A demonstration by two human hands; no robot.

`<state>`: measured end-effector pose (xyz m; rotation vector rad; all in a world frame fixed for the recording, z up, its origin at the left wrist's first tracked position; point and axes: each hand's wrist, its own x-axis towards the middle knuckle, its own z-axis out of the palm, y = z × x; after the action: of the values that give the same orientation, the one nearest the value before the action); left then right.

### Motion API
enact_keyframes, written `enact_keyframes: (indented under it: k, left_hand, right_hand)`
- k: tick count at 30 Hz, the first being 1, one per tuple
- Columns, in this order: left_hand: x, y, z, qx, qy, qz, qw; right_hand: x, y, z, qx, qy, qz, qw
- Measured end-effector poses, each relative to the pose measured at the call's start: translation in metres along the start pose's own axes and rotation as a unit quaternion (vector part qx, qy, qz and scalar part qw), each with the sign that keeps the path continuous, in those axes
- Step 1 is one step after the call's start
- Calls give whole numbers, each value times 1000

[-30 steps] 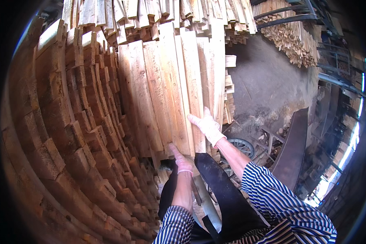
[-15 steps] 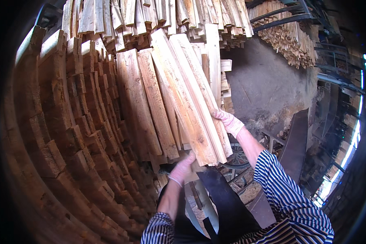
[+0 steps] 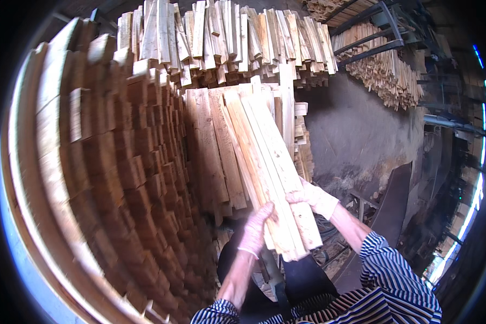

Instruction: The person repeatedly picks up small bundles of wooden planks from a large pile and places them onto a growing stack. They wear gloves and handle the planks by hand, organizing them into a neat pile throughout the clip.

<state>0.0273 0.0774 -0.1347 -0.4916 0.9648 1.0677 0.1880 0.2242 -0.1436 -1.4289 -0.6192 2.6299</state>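
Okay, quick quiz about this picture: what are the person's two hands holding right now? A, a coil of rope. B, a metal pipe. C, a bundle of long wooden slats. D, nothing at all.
C: the left hand and the right hand both grip the lower end of a bundle of long wooden slats, which is tilted up against the stacked timber wall.

Towering stacked timber wall (image 3: 108, 178) at left, bare grey wall (image 3: 356, 140) behind, metal rack (image 3: 383, 32) of slats overhead.
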Motion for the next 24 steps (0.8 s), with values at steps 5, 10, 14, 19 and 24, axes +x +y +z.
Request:
enact_keyframes:
  k: [5,10,14,19,24]
  left_hand:
    - [-102,-46,57,-192,18,-83,978]
    - [-134,-19,62,-210,16,-88,974]
    - [-69,6,26,-214,-14,-58,975]
    - [-102,-3,33,-142,-13,-24,990]
    - [-156,-2,79,32,29,148,988]
  right_hand:
    - [-99,-42,36,-43,10,123,991]
    - [-84,-79,80,-136,-13,252,958]
    - [7,-44,36,-69,-27,321,944]
    - [-53,-26,45,-28,-58,172,983]
    - [-119,-49,64,-70,-70,4,995]
